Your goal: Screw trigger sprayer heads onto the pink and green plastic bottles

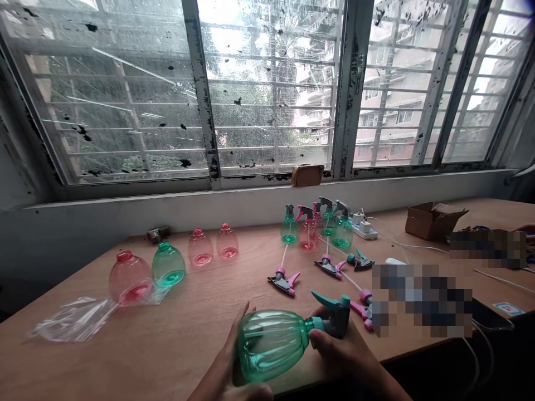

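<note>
A clear green spray bottle (271, 342) lies on its side near the front edge of the wooden table (200, 312), held between both hands. My left hand (228, 362) cups its rounded body from the left, fingers wrapped around it. My right hand (340, 348) grips the neck where a grey and teal trigger head (334, 313) sits on the bottle. Loose trigger heads with dip tubes lie just beyond: a pink and grey one (285, 280), another (331, 266), a teal one (359, 260) and a pink one (363, 305).
Capless bottles stand at the left: pink (129, 278), green (168, 265), two pink (213, 245). Several bottles with trigger heads (320, 227) stand at the back, beside a power strip (364, 229). A plastic bag (71, 320) lies front left, a cardboard box (432, 219) at right.
</note>
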The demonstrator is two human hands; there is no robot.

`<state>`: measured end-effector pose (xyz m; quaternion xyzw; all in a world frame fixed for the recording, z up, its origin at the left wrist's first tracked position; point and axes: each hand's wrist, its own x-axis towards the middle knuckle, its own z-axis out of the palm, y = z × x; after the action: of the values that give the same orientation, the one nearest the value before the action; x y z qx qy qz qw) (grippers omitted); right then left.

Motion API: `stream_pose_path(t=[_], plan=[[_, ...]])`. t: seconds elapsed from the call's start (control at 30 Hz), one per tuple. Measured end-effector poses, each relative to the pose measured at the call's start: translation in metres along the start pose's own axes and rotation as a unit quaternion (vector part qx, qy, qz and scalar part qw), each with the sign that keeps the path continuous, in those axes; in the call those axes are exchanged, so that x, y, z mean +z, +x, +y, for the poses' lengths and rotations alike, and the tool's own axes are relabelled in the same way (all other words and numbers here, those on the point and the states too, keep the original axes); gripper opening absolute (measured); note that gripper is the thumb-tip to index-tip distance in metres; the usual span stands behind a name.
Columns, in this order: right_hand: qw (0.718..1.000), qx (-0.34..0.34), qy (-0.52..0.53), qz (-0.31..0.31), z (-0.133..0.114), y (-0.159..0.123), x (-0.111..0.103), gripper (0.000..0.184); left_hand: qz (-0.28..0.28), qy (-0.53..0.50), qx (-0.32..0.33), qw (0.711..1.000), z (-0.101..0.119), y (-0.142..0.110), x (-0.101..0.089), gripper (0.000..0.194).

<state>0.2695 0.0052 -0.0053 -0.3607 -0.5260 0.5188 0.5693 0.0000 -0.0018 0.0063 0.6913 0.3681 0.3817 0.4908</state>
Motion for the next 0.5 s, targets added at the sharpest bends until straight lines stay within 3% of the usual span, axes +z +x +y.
stream_pose_path(t=[0.1,0.2,0.27,0.37,0.5], plan=[[1.000,0.003,0.014,0.009,0.003,0.000,0.000,0.046,0.011,-0.025,-0.009,1.000,0.011,0.000,0.002,0.115],[1.000,0.004,0.013,0.006,0.002,0.000,0.000,0.045,0.047,-0.059,-0.031,0.997,0.015,0.001,0.003,0.125],[1.000,0.001,0.010,0.003,0.001,0.000,0.000,0.044,0.041,-0.082,-0.045,0.995,0.013,0.001,0.004,0.121],[1.000,-0.013,0.002,0.005,-0.001,0.000,0.000,0.043,0.033,-0.055,-0.026,0.998,0.014,-0.001,0.004,0.104],[1.000,0.002,0.013,0.008,0.000,0.000,0.001,0.046,0.030,-0.024,0.000,0.999,0.022,-0.003,0.003,0.107]])
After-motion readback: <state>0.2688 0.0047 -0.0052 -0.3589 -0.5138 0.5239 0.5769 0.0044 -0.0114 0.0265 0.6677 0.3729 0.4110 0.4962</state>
